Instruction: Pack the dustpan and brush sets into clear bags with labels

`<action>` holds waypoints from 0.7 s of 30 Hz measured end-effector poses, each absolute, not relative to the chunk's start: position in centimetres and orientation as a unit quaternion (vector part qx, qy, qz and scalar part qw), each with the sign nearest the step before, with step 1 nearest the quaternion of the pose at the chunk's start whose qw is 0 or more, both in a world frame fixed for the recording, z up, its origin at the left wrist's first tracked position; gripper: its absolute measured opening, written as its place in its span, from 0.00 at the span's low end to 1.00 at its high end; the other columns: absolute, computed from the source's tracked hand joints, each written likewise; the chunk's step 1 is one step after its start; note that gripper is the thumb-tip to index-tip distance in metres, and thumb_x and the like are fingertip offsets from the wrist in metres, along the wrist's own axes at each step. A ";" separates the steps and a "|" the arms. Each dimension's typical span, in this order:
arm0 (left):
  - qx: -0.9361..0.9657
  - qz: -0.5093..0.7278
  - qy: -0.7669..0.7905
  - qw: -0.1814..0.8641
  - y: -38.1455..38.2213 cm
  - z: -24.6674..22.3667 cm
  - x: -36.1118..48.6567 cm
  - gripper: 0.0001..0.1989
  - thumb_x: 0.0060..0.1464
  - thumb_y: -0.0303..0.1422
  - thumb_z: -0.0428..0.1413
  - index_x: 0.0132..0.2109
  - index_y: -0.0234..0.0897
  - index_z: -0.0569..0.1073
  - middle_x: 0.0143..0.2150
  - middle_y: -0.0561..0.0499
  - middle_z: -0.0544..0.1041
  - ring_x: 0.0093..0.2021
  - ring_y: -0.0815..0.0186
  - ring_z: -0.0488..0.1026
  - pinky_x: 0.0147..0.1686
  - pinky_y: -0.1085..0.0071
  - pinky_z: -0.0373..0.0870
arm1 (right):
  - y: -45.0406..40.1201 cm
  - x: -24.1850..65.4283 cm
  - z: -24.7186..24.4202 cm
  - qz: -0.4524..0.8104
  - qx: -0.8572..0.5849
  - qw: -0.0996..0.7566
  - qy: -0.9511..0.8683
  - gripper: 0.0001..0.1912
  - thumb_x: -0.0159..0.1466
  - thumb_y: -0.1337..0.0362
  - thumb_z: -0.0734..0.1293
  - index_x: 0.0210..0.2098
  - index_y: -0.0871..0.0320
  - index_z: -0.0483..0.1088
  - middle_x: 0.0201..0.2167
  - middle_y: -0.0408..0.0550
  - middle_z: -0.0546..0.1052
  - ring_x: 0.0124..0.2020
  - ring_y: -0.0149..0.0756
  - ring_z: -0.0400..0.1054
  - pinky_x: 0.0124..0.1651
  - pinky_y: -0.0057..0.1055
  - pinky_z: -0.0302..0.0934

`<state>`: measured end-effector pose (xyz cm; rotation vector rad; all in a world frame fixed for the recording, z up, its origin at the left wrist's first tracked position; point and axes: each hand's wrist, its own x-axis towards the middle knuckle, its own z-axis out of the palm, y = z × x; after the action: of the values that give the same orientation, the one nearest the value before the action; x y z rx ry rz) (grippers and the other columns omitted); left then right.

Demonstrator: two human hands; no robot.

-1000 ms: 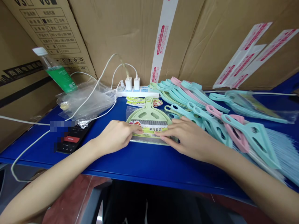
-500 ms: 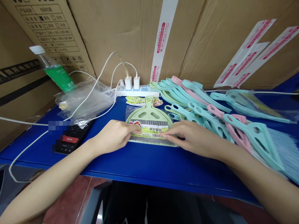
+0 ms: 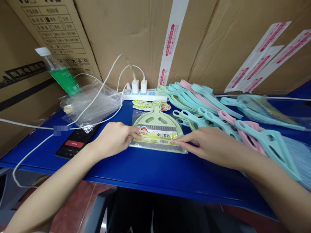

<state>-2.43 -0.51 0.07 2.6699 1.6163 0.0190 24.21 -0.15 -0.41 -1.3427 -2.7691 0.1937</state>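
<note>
A light green dustpan (image 3: 156, 118) lies on the blue table, with a grey-bristled brush and a yellow-green label card (image 3: 159, 136) over its lower part, inside a clear plastic bag (image 3: 157, 147). My left hand (image 3: 115, 139) has its thumb and index finger closed on the bag's left side, beside the card. At the right side, my right hand (image 3: 206, 145) pinches the bag near the card's right end, its thumb and index finger stretched toward it. The handle points away from me, toward the power strip.
Blue, pink and green dustpans (image 3: 201, 97) and brushes (image 3: 218, 124) are piled at the right. Behind stand a white power strip (image 3: 143, 96) and cardboard boxes (image 3: 136, 32). At left are clear bags (image 3: 94, 100), a green bottle (image 3: 63, 77), cables and a phone (image 3: 75, 142).
Both hands have moved slightly outward to the bag's sides, uncovering more of the label card. The whole view has shifted a little.
</note>
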 end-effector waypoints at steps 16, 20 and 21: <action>0.881 -0.030 0.469 -0.057 -1.0 1.3 -3.7 0.23 0.50 0.21 0.47 0.45 0.47 0.78 0.33 0.57 0.83 0.29 0.64 0.79 0.28 0.73 0.70 | -0.2 25.3 -0.6 0.034 -0.433 0.049 -0.900 0.17 0.66 0.59 0.60 0.31 0.47 0.81 0.24 0.43 0.81 0.24 0.36 0.72 0.24 0.31 0.52; 0.886 -0.059 0.447 -0.110 -1.4 1.1 -3.3 0.24 0.52 0.20 0.46 0.50 0.44 0.76 0.26 0.52 0.81 0.25 0.62 0.77 0.25 0.72 0.67 | -0.3 25.3 -0.5 0.038 -0.446 0.041 -0.893 0.17 0.65 0.60 0.60 0.31 0.47 0.81 0.25 0.43 0.81 0.24 0.37 0.72 0.23 0.31 0.51; 0.890 -0.066 0.435 -0.121 -1.5 1.0 -3.2 0.24 0.52 0.20 0.46 0.51 0.42 0.76 0.24 0.52 0.79 0.24 0.62 0.76 0.25 0.71 0.66 | -0.3 25.2 -0.5 0.037 -0.446 0.040 -0.893 0.16 0.65 0.61 0.60 0.30 0.47 0.80 0.24 0.43 0.81 0.23 0.36 0.71 0.23 0.31 0.50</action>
<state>-3.19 -1.51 0.98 3.0331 1.4836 -0.2266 25.25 -0.27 -0.49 -1.3683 -2.7375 0.1122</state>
